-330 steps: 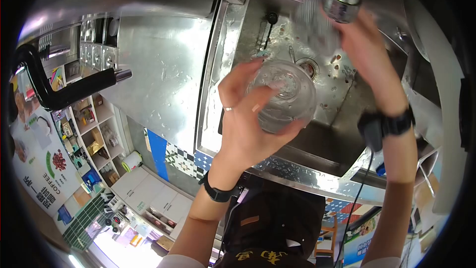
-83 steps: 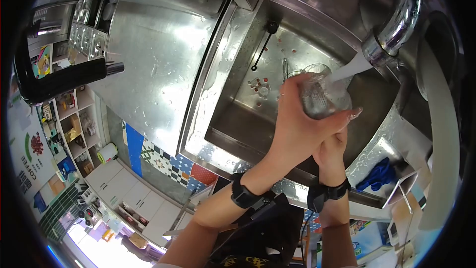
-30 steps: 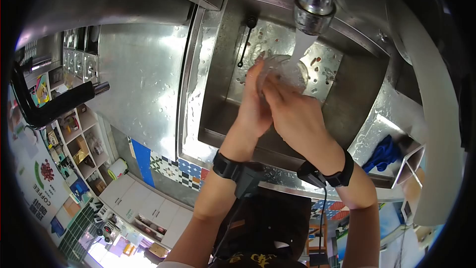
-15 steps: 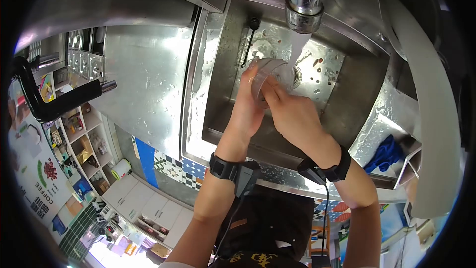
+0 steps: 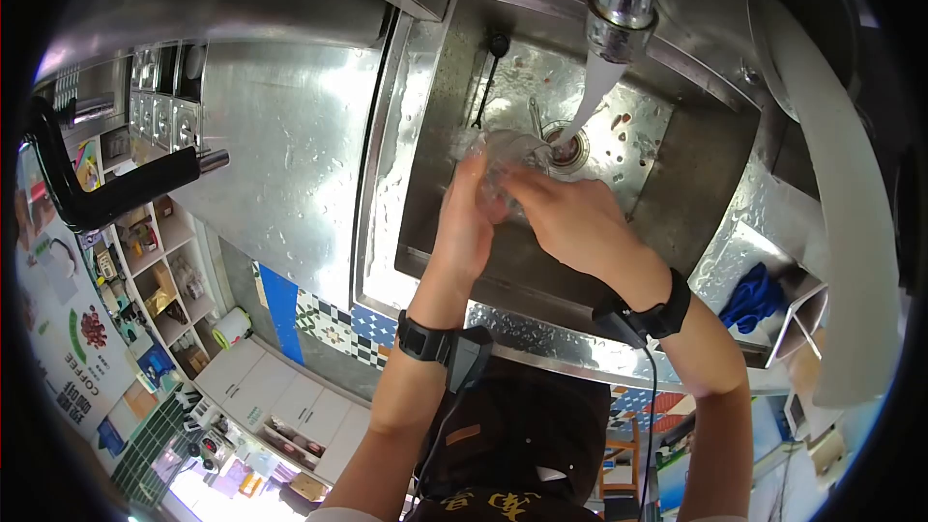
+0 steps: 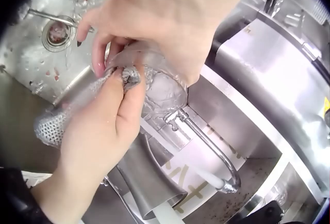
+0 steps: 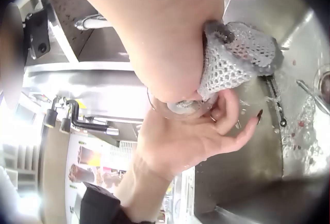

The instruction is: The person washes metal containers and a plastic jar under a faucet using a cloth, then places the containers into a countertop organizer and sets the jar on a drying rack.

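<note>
My left hand (image 5: 464,213) grips a clear glass (image 5: 519,147) over the sink, left of the running water. The glass is tilted, and its round rim and wet wall show in the left wrist view. My right hand (image 5: 580,222) reaches into the mouth of the glass, pinching a grey mesh scrubbing cloth (image 7: 252,51). Part of the cloth is bunched between thumb and fingers inside the glass; the rest (image 6: 50,131) hangs out past the hand. In the right wrist view the left fingers (image 7: 227,113) wrap the glass from below, partly hidden by the right hand.
Water (image 5: 593,97) runs from a chrome faucet (image 5: 619,24) toward the drain (image 5: 568,148) in the steel sink (image 5: 696,174). A metal spoon (image 5: 535,116), a black long-handled spoon (image 5: 488,82) and reddish bits lie on its bottom. A blue cloth (image 5: 752,298) lies at right.
Eleven seconds ago the right hand was apart, by the faucet. Later both hands held the glass under the stream. Since then the glass has moved left out of the water, the right hand working inside it.
</note>
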Motion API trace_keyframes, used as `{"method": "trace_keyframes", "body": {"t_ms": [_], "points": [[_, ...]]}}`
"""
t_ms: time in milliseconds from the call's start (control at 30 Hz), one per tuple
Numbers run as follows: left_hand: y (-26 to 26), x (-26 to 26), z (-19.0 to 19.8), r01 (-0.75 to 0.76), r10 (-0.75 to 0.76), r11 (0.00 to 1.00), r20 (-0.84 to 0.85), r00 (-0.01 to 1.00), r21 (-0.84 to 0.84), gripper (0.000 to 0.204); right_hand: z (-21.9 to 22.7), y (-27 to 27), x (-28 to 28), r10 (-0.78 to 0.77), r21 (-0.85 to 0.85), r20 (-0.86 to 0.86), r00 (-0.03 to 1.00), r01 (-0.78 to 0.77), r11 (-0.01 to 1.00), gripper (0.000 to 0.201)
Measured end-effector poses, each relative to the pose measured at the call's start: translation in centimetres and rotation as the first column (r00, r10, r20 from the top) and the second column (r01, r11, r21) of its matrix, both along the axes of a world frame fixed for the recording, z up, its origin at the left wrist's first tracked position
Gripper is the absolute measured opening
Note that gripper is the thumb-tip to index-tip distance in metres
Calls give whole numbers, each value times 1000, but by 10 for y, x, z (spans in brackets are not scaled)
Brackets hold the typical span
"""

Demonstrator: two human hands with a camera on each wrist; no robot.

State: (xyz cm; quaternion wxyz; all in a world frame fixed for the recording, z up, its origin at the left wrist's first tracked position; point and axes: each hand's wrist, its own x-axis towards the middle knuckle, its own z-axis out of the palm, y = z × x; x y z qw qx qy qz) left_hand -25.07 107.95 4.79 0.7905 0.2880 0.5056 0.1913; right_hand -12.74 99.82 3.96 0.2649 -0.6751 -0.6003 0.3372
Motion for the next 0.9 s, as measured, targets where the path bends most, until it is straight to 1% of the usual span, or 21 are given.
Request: {"method": "trace_keyframes", "body": {"t_ms": [33, 67, 100, 133, 167, 200, 233, 267, 333, 367, 467, 533, 567, 600, 633, 700, 733, 833, 867, 900], "points": [[0, -2, 4, -5, 9, 995, -46, 999, 104, 49, -4, 0, -1, -63, 58, -68, 996, 67, 996, 33], [0, -4, 9, -6, 24, 960, -64, 998, 279, 53, -3, 0, 1, -273, -120, -381, 883, 246, 962, 28], [0, -6, 13, -3, 44, 894, -82, 996, 447, 59, -3, -1, 6, -479, -341, -605, 635, 337, 878, 24], [2, -8, 18, 6, 66, 798, -97, 993, 603, 66, -4, -1, 10, -650, -565, -699, 297, 328, 757, 20], [5, -10, 28, 126, 9, 668, -178, 984, 734, 69, -9, -3, 16, -671, -614, -734, 105, 318, 722, 16], [10, -12, 41, 246, -34, 509, -267, 963, 825, 72, -15, -6, 22, -672, -664, -735, -92, 297, 686, 14], [13, -14, 50, 358, -60, 329, -360, 931, 874, 75, -18, -5, 24, -652, -712, -702, -285, 265, 650, 12], [12, -17, 55, 409, -58, 266, -409, 911, 873, 78, -20, -1, 24, -617, -735, -664, -423, 214, 644, 12], [8, -23, 62, 507, -47, 140, -506, 861, 850, 83, -15, 2, 23, -577, -720, -676, -458, 243, 650, 12], [7, -23, 66, 502, -41, 125, -501, 864, 855, 83, -11, 5, 23, -557, -713, -682, -474, 259, 652, 13], [3, -23, 70, 477, -35, 94, -476, 879, 874, 82, -2, 8, 17, -593, -696, -717, -367, 330, 637, 17], [1, -24, 70, 449, -44, 85, -447, 894, 889, 81, 12, 10, 10, -646, -689, -720, -251, 362, 627, 22], [0, -23, 69, 391, -43, 124, -389, 920, 912, 77, 16, 9, 7, -671, -685, -716, -193, 378, 623, 24], [-1, -22, 69, 332, -40, 163, -330, 943, 929, 74, 11, 1, 8, -619, -660, -750, -233, 300, 688, 27], [-2, -22, 69, 271, -35, 201, -269, 962, 942, 70, 17, 1, 6, -633, -685, -729, -261, 280, 673, 27], [-2, -22, 71, 282, -49, 218, -278, 959, 934, 68, 34, 3, 2, -661, -731, -681, -315, 239, 639, 28], [-2, -22, 73, 289, -56, 227, -284, 957, 930, 67, 31, -3, 1, -654, -734, -672, -348, 194, 651, 24], [-2, -22, 78, 332, -73, 203, -324, 943, 921, 61, 35, -9, -3, -588, -596, -799, -124, 289, 749, 23], [-2, -22, 78, 334, -83, 207, -324, 942, 919, 60, 25, -14, 2, -522, -545, -838, -158, 222, 808, 27], [-2, -23, 78, 336, -93, 210, -323, 942, 918, 59, 24, -14, 1, -519, -535, -844, -133, 261, 803, 29]]}}
